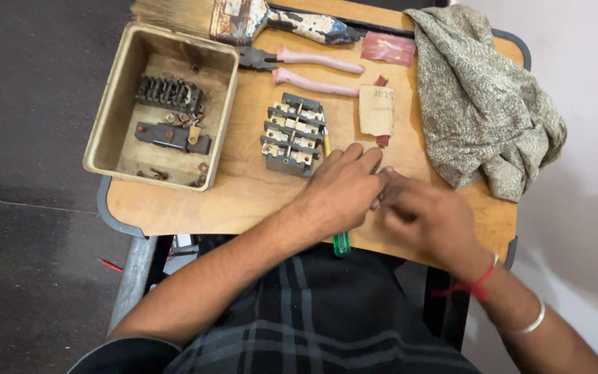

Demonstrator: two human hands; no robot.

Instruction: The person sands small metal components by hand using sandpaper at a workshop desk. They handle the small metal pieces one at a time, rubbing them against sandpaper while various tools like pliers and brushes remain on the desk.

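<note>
Left hand (344, 187) and right hand (427, 218) together at mid-counter, fingertips meeting over something too small to make out; right hand motion-blurred. Grip of each: fingers curled inward, cannot tell whether clamped on anything. Screwdriver (340, 239) with green handle under left hand, shaft running up beside terminal block (293, 135).

Terminal block flat on counter (243, 201), just left of the hands, brass contacts up, untouched. Metal tray (109, 118) at left: two dark block sections plus loose rusty screws and clips, so stripping seemingly partly done. Pink-handled pliers (313, 73) and paintbrush (243, 17) along far edge, idle. Sandpaper piece (376, 109) near the block; patterned cloth (486, 104) at right. Cleaning and refitting seemingly still open.
</note>
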